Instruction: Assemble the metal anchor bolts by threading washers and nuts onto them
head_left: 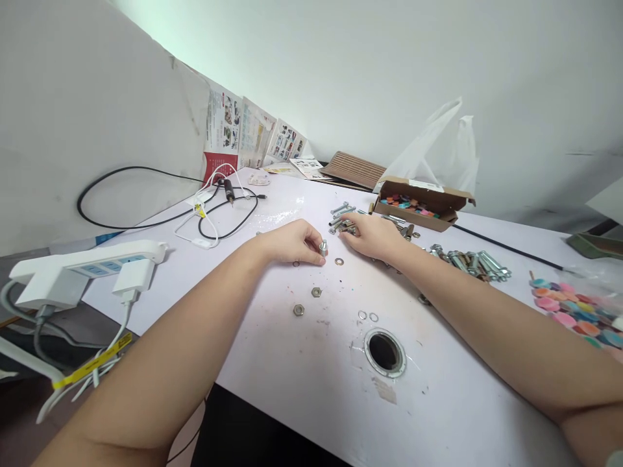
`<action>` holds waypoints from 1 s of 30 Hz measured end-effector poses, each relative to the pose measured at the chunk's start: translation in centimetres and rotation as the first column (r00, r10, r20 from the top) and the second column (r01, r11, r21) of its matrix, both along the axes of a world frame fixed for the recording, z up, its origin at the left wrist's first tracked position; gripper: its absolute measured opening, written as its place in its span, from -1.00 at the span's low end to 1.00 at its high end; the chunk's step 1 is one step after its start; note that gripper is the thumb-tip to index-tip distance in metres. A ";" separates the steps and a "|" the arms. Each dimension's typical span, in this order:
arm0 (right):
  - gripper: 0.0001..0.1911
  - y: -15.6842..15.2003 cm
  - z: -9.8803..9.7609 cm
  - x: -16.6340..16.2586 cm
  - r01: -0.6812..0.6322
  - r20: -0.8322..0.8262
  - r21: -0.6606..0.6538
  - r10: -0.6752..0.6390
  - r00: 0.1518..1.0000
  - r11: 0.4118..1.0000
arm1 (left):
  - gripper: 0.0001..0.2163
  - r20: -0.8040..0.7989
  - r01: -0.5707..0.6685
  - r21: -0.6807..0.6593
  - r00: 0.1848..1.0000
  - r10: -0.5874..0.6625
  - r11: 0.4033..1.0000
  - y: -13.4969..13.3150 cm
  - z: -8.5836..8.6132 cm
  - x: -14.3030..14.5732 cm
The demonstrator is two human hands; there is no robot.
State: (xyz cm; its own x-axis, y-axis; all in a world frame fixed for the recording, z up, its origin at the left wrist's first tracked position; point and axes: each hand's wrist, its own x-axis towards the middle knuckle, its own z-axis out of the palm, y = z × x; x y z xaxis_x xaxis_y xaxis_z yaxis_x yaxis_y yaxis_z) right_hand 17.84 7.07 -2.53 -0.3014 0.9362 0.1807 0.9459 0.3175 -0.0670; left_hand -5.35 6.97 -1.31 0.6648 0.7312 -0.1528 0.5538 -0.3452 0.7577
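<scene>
My left hand (299,241) is closed, its thumb and fingers pinching a small metal bolt (324,248) that stands upright with its tip showing. Across from it, my right hand (372,235) reaches to a pile of bolts (343,209), thumb and forefinger apart; its other fingers are partly hidden. A flat washer (339,261) lies between the hands, and another washer (296,264) is just under my left hand. Two hex nuts, a nearer nut (298,310) and a farther nut (317,292), rest in front. Two thin rings (368,316) lie further right.
A round cable hole (384,352) opens in the white table. Behind my right hand sits a cardboard box (418,206) of coloured pieces. More bolts (479,264) and loose coloured discs (579,311) lie to the right. A power strip (92,263) and cables are at left.
</scene>
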 end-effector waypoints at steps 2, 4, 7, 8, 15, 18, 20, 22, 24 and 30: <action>-0.46 0.0 -0.1 -0.4 -0.058 0.040 -0.007 0.058 0.998 0.998 | -0.72 0.001 0.006 -0.008 1.000 -0.006 1.000 0.0 0.0 0.0; -0.51 0.0 -0.3 -0.7 -0.090 0.079 -0.026 0.091 0.993 0.996 | -0.71 0.003 0.009 -0.020 1.000 -0.009 1.000 0.0 0.0 0.0; -0.57 0.1 -0.6 -0.8 -0.078 0.090 -0.034 0.081 0.993 0.996 | -0.69 0.002 0.021 -0.032 1.000 -0.020 0.999 0.0 0.0 0.0; -0.58 0.2 -0.7 -0.8 -0.075 0.085 -0.025 0.077 0.993 0.997 | -0.69 -0.004 0.029 -0.026 1.000 -0.030 0.999 0.0 0.0 0.0; -0.66 1.2 -1.5 0.1 -0.247 -0.038 0.346 0.277 0.960 0.905 | -0.70 -0.013 0.075 0.042 0.997 -0.075 0.996 0.3 -0.6 0.0; -0.70 1.0 -1.2 0.1 -0.299 -0.216 0.445 0.426 0.879 0.844 | -0.69 0.004 0.089 0.042 0.996 -0.089 0.995 0.2 -0.5 0.0; -0.72 0.5 -0.8 -0.2 -0.352 -0.396 0.398 0.505 0.767 0.847 | -0.67 0.018 0.086 0.015 0.996 -0.087 0.996 0.1 -0.1 -0.2; -0.71 0.1 -0.2 -0.5 -0.391 -0.586 0.298 0.491 0.645 0.871 | -0.62 0.047 0.054 -0.009 0.997 -0.053 0.999 0.0 0.5 -0.5; -0.72 -0.3 0.2 -0.7 -0.411 -0.720 0.221 0.432 0.543 0.885 | -0.60 0.096 -0.030 0.055 0.995 0.025 0.998 0.0 1.2 -0.8; -0.77 -0.5 0.2 -0.6 -0.370 -0.690 0.168 0.376 0.618 0.914 | -0.62 0.302 -0.317 0.359 0.930 0.212 0.878 -0.5 2.1 -0.7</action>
